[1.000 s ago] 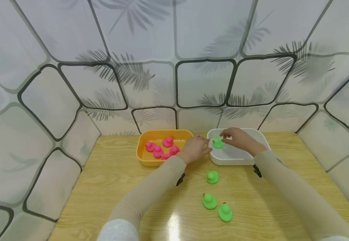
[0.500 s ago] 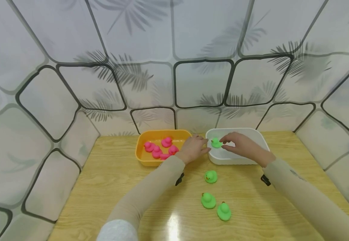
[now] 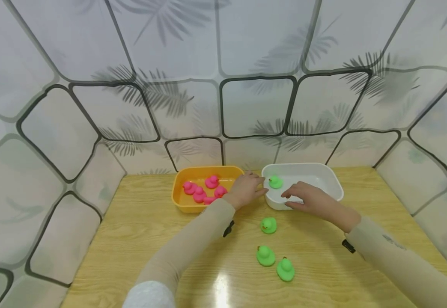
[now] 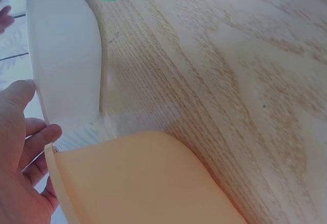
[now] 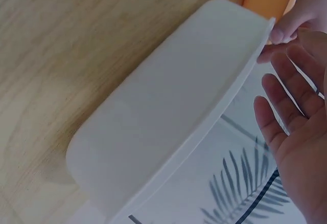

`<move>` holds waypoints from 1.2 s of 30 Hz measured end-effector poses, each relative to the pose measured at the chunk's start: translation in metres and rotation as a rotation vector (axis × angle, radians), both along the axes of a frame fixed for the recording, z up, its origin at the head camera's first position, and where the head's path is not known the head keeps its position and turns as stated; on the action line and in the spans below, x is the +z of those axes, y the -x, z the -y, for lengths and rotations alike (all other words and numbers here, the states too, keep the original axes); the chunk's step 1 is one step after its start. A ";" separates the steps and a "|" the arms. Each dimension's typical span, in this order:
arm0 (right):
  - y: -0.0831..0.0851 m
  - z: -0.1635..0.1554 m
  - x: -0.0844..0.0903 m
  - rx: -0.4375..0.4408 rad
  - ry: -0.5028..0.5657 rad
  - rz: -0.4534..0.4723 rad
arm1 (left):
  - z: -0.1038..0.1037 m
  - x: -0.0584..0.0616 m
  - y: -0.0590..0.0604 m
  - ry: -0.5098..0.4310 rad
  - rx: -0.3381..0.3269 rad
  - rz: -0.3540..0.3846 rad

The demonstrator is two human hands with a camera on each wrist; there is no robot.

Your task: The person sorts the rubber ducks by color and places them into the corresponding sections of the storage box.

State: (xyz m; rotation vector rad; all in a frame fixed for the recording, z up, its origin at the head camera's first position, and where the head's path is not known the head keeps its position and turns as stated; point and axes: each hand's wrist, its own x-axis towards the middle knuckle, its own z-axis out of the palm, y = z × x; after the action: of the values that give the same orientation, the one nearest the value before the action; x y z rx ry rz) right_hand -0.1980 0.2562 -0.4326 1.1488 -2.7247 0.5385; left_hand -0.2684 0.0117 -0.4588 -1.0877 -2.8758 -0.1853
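A light wood-grain counter (image 3: pixel 138 239) is enclosed at the back and both sides by pale backdrop panels (image 3: pixel 258 38) printed with dark rounded outlines and grey palm-frond silhouettes; an overhead light leaves a bright glare patch (image 3: pixel 223 284) on the counter's near edge.

one duck (image 3: pixel 275 182) in right tub (image 3: pixel 331 179), three (image 3: pixel 268 225) before it

Bright, even light; glare patch on the table (image 3: pixel 223 284); fisheye-bent edges; soft wrist close-ups.

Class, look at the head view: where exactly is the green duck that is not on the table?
It sits inside the white tub, in its far left corner, just beyond the right hand and beside the left hand.
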 end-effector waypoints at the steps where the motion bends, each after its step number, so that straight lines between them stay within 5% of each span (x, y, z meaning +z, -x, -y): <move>1: -0.003 0.001 -0.001 0.016 0.000 -0.014 | 0.000 0.000 0.000 -0.002 -0.001 0.001; 8: -0.018 0.010 -0.007 0.102 0.001 -0.080 | 0.001 0.000 0.001 -0.020 0.003 0.021; 21: -0.032 0.022 -0.034 0.091 0.006 0.066 | 0.002 -0.002 0.003 -0.016 0.002 0.013; 36: -0.030 0.029 -0.064 0.113 0.044 -0.021 | 0.004 -0.001 0.002 -0.027 -0.003 0.027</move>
State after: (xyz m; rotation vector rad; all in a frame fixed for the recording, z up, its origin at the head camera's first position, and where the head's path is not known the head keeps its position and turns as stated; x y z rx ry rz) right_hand -0.1680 0.2272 -0.4968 1.2955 -2.6288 0.5945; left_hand -0.2707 0.0082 -0.4596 -1.0933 -2.8863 -0.2398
